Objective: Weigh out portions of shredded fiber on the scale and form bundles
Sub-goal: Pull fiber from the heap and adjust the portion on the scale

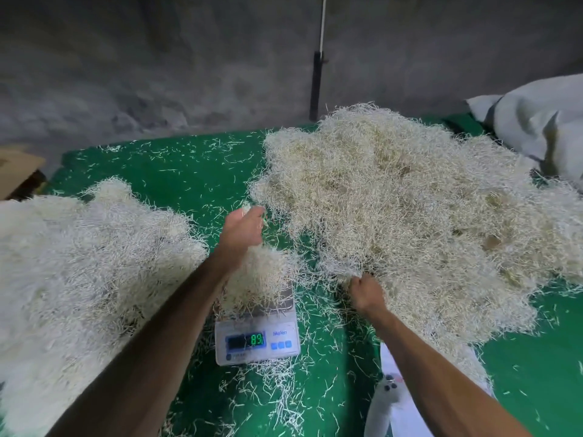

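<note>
A small white digital scale (257, 339) stands on the green table (176, 175), its green display reading 89. A loose mound of pale shredded fiber (262, 275) lies on its platform. My left hand (241, 230) hovers above that mound and pinches a few strands between its fingertips. My right hand (367, 293) sits to the right of the scale, its fingers curled into the near edge of the big fiber pile (410, 209). A second fiber heap (82, 257) fills the left side of the table.
Loose strands litter the green surface around the scale. A grey sack (542, 121) lies at the far right. A cardboard box (15, 168) sits beyond the table's left edge. A white sheet and a pale object (386, 402) lie under my right forearm. A concrete wall stands behind.
</note>
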Tool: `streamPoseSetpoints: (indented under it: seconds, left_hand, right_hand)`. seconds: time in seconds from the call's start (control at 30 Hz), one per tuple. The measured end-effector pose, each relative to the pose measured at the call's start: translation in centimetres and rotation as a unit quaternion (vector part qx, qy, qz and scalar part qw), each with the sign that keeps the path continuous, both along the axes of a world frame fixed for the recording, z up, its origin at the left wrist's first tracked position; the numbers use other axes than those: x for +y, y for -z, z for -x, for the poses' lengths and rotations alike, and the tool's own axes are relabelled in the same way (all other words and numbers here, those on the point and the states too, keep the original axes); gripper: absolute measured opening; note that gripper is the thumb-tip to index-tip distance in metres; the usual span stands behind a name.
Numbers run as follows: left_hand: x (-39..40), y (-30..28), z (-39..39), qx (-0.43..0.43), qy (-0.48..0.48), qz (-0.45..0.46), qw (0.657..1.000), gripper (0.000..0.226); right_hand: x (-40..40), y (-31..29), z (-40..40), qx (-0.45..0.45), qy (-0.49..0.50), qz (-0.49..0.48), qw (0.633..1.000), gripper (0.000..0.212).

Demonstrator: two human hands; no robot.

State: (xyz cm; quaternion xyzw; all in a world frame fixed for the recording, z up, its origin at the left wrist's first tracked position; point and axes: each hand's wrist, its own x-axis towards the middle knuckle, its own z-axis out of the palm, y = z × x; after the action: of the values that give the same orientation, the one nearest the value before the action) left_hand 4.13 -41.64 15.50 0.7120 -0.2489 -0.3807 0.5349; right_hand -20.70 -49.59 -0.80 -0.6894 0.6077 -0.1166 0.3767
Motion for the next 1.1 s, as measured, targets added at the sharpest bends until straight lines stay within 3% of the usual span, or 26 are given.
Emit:
streamPoseSetpoints:
  seconds: [0.07,0.17,0.23,0.27,0.37,0.53,0.6,0.8,1.0,1.1]
  left_hand:
    - [-0.3,-0.8,-1.2,0.036,0.009,0.01,0.999,0.042]
    - [-0.3,-0.5,-1.6,-0.114,0.038,-0.061,0.991,0.044]
    - [0.5,-0.2,-2.3,-0.214,0.098,-0.126,0.964,0.021]
    - [0.9,-0.1,-3.1,-0.252,0.135,-0.146,0.947,0.021]
    - [2.1,0.2,-4.4,-0.366,0.206,-0.201,0.885,0.026]
    - [3.2,0.3,-3.6,-0.51,0.195,-0.253,0.798,0.042]
    - [3.8,0.1,-3.5,-0.519,0.202,-0.237,0.796,0.043]
    - [4.0,-1.5,-5.0,-0.412,0.245,-0.232,0.847,0.03]
    - [4.8,-3.6,-3.8,-0.45,0.226,-0.242,0.829,0.023]
    - [6.3,-3.6,-3.4,-0.54,0.23,-0.248,0.771,0.053]
  right_hand:
    - [0.2,-0.7,-0.4,-0.008,-0.027,-0.025,0.999,0.034]
    - [0.9,-3.1,-2.8,0.059,-0.119,0.018,0.991,0.044]
    - [1.6,-4.7,-4.7,0.151,-0.194,0.079,0.966,0.048]
    - [1.9,-5.4,-5.6,0.185,-0.221,0.114,0.951,0.048]
    - [2.8,-6.9,-7.6,0.213,-0.246,0.173,0.93,0.036]
    - [4.1,-7.1,-8.7,0.222,-0.268,0.183,0.92,0.03]
    - [4.5,-7.1,-8.6,0.21,-0.264,0.185,0.923,0.025]
    - [5.1,-7.1,-8.7,0.195,-0.254,0.183,0.929,0.029]
    - [5.4,-8.3,-9.9,0.188,-0.246,0.197,0.93,0.032]
    - [5.8,-9.4,-10.0,0.116,-0.225,0.258,0.932,0.038]
